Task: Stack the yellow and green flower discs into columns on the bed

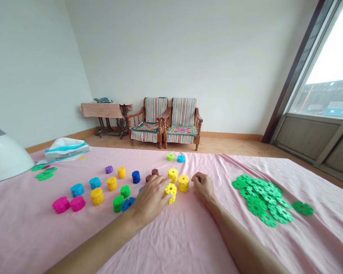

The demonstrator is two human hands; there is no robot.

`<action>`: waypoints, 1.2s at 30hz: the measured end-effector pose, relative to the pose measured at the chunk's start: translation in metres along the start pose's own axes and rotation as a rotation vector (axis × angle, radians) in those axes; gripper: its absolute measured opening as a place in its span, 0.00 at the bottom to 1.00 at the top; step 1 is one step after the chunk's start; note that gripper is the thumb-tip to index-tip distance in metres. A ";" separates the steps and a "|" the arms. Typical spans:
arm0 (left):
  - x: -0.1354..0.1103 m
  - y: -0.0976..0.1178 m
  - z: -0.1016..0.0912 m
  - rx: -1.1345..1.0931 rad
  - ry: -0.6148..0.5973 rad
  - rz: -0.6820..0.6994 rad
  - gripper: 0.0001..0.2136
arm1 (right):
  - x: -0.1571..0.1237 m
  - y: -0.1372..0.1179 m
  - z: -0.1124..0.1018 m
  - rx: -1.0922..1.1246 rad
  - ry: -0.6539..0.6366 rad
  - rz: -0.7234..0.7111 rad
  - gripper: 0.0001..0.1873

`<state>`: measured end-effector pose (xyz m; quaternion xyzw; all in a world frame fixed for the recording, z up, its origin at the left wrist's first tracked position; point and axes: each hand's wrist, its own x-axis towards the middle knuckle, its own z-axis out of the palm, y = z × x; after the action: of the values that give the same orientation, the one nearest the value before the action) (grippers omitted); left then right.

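Observation:
My left hand (pixel 151 198) rests on the pink cloth with its fingers wrapped against a yellow stack of snowflake discs (pixel 171 192). My right hand (pixel 203 186) lies curled just right of another yellow stack (pixel 183 183), fingertips close to it; I cannot see anything in it. A third yellow stack (pixel 173 174) stands behind them. A flat blue disc (pixel 128 203) lies under my left wrist side.
Several coloured stacks stand to the left: pink (pixel 61 204), blue (pixel 77 189), yellow (pixel 97 196), green (pixel 118 203). A pile of loose green discs (pixel 260 198) lies right. A tissue pack (pixel 65 150) and a white dome (pixel 2 156) sit far left. Two chairs stand beyond.

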<state>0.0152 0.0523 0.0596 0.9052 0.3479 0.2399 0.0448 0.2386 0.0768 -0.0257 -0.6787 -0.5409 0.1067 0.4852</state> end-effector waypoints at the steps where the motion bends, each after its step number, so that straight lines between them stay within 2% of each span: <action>1: -0.003 0.002 -0.001 -0.018 0.034 0.014 0.16 | 0.000 0.000 0.000 0.012 -0.001 0.004 0.13; 5: -0.034 0.013 0.001 -0.085 0.173 0.068 0.13 | 0.001 0.000 -0.002 0.071 -0.002 0.028 0.13; 9: -0.074 0.018 0.024 -0.119 0.114 0.235 0.13 | 0.003 -0.001 -0.002 0.108 0.006 0.063 0.13; 12: -0.088 0.016 0.042 -0.155 0.072 0.315 0.12 | 0.004 -0.003 -0.002 0.125 -0.005 0.087 0.13; 17: -0.085 0.011 0.053 -0.159 0.043 0.275 0.11 | 0.004 -0.008 -0.006 0.138 -0.070 0.101 0.14; 28: -0.085 0.013 0.049 -0.194 -0.074 0.182 0.11 | -0.057 -0.012 -0.039 0.013 -0.043 0.027 0.12; 36: -0.084 0.015 0.042 -0.164 -0.080 0.188 0.11 | -0.064 -0.011 -0.043 -0.004 -0.029 -0.014 0.10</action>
<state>-0.0095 -0.0102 -0.0077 0.9360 0.2388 0.2341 0.1098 0.2353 -0.0006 -0.0201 -0.6742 -0.5530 0.1121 0.4765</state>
